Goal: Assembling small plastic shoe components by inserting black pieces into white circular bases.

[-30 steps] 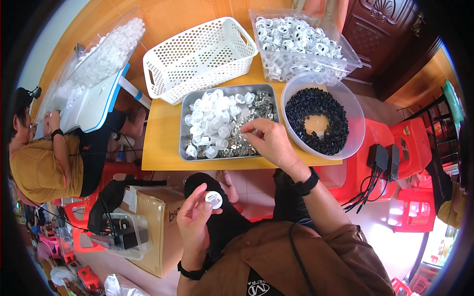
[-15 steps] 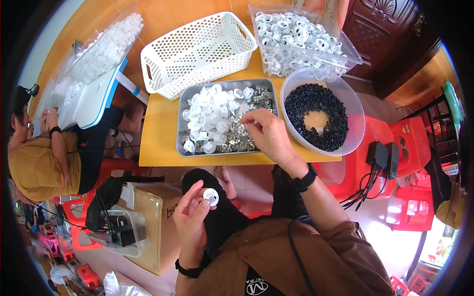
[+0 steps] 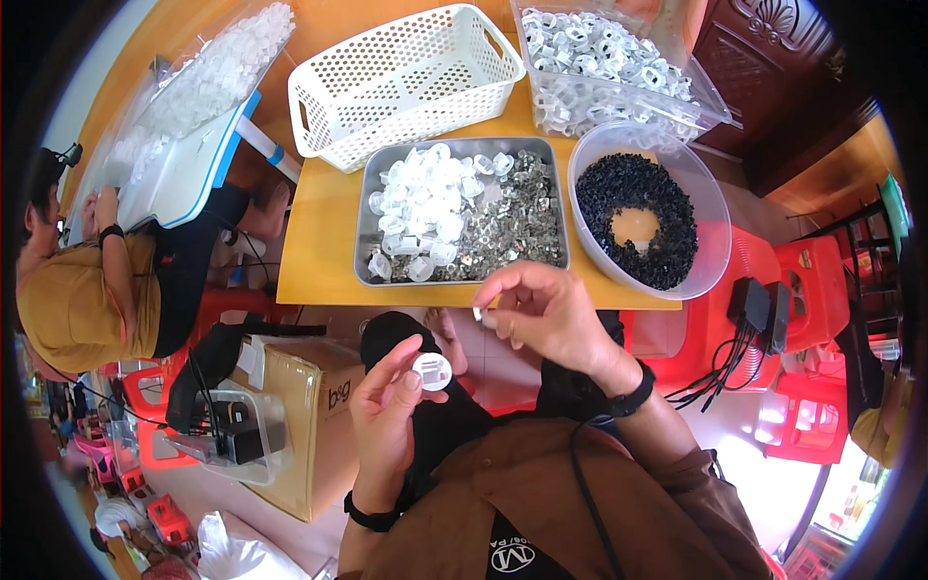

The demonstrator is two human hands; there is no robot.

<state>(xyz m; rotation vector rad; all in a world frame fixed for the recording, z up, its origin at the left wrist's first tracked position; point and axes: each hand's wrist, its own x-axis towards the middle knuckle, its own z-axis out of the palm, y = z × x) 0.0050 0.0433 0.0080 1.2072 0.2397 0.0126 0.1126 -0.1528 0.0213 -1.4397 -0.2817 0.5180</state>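
My left hand (image 3: 385, 406) is closed, pinching a white round plastic part (image 3: 432, 371) with slots in its face. My right hand (image 3: 551, 324) is up beside it, just off the table's near edge. Thumb and forefinger pinch a small pale piece (image 3: 479, 314), too small to name. Beyond the hands lies a grey metal tray (image 3: 362, 232). White translucent plastic caps (image 3: 416, 203) are heaped on its left side. Small shiny metal pieces (image 3: 507, 227) cover the right and front of it.
A round clear tub (image 3: 713, 217) of black bits (image 3: 638, 266) stands right of the tray. Behind are a white perforated basket (image 3: 333, 135) and a clear bin of white rings (image 3: 619, 72). Another person (image 3: 82, 300) sits at left. A cardboard box (image 3: 314, 435) stands below left.
My right hand has come back from the tray toward my left hand, now pinching a small piece. The white round part has turned, showing its slotted face. The view has shifted slightly.
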